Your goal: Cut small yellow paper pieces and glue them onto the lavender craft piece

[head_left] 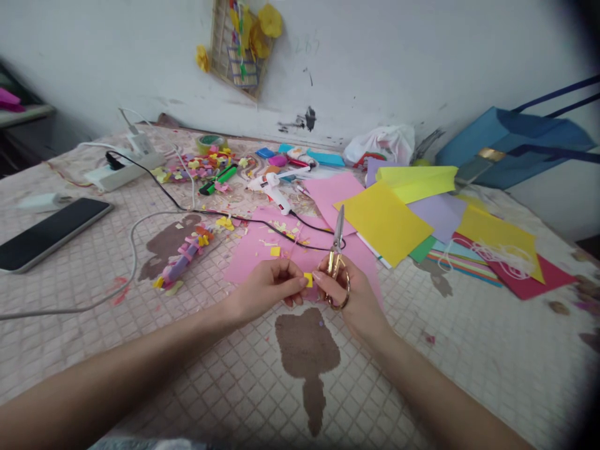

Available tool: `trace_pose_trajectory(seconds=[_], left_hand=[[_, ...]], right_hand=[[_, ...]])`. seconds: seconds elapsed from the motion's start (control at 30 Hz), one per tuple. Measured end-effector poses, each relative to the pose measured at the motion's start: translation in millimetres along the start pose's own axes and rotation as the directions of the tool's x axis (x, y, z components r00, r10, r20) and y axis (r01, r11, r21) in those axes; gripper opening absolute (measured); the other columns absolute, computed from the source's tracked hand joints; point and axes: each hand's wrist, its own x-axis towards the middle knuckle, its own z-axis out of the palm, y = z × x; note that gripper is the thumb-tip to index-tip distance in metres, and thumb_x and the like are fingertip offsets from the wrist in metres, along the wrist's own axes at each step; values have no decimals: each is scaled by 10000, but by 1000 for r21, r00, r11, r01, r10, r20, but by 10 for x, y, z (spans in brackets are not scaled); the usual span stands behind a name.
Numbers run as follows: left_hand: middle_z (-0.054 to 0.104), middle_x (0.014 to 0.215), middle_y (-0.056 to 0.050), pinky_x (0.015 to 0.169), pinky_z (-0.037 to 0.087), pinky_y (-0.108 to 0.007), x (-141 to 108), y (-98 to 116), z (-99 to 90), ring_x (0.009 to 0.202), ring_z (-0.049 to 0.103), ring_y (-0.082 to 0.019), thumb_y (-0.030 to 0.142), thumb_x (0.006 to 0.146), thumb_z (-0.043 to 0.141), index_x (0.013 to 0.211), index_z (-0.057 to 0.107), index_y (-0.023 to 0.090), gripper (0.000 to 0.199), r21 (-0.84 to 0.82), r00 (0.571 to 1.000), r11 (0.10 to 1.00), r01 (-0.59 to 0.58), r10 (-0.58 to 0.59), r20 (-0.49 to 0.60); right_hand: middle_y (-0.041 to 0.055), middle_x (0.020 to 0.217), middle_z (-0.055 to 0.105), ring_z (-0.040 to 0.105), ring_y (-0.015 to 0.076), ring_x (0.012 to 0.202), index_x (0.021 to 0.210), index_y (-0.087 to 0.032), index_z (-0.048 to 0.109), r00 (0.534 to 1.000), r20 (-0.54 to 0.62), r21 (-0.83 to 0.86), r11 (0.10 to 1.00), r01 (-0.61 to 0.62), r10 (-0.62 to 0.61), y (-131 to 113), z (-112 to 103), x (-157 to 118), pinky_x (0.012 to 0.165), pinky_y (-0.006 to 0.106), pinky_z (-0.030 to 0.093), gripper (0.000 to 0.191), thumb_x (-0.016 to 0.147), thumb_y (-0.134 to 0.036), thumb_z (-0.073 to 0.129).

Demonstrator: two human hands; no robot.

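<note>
Nearest you: a brown worn patch (307, 344) in the grid-patterned table cover (225, 381), just below your hands. Your left hand (274, 281) is mostly closed, fingers curled, thumb and forefinger pinching a small yellow piece (308, 280) between your two hands, over the near part of the pink sheet (248, 259). Your right hand (351, 294) is closed round the gold handles of the scissors (339, 230), blades together and pointing far; its thumb tip sits at the right edge of the yellow piece, can't tell if it grips it too. Left of your hands you've got a purple stick (178, 267) with coloured bits stuck along it, and at far left of that a dark phone (56, 234). A second yellow square (275, 251) lies on the pink sheet just past your left hand, with scraps around it. To the right: a loose stack with a yellow-orange sheet (384, 222) on it, then white string (501, 256) over a red sheet (555, 276). Farther, a white glue gun (279, 199) lies past the scraps, green cutter (218, 180) to its left, power strip (126, 172) farther left. Far edge: tape roll (210, 144), white plastic bag (382, 145), blue bag (510, 150) at right, and a wall hanging (244, 65) above
</note>
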Motion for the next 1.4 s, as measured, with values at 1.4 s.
trace_pose_trajectory(seconds=[1.4], left_hand=[[680,807,-53,756,484,-251,60,84,-187,761,644,-110,278,783,641,757,534,120,193,-276,999,961,-29,25,-20]], right_hand=[[-75,487,358,329,85,425,670,-200,414,942,303,-332,943,-40,146,53,-154,-177,415,215,261,365,857,-511,457]])
